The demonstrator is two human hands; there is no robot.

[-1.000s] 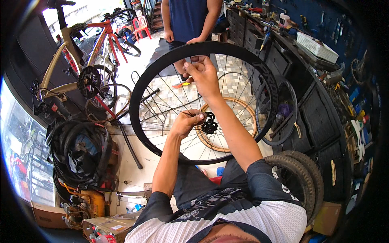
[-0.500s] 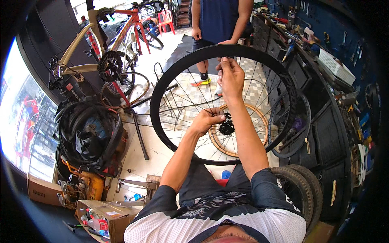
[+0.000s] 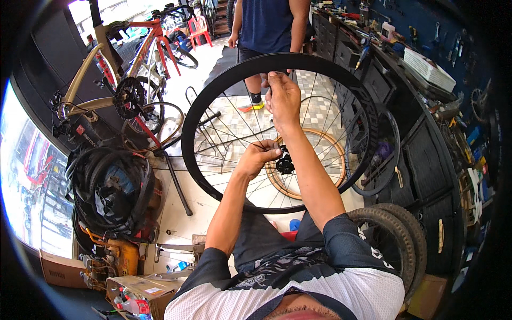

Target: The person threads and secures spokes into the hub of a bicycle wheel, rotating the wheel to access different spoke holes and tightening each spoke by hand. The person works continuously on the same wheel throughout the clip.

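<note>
The right hand [image 3: 284, 98] is now brought nearer the rim [image 3: 314, 63] than a second ago, so work seems centred there, while the wheel [image 3: 189, 136] is kept before the torso, the hub [image 3: 285, 164] is neared by the left hand [image 3: 258, 158], and each grip is pinched narrow, contents indiscernible.

Pale letters stood on the right side of the black wheel [image 3: 368, 114]. White letters ran down the dark sleeve [image 3: 344, 240]. Below the gold bike frame [image 3: 88, 109], a dark thing [image 3: 93, 136] had white letters and a red mark.
</note>
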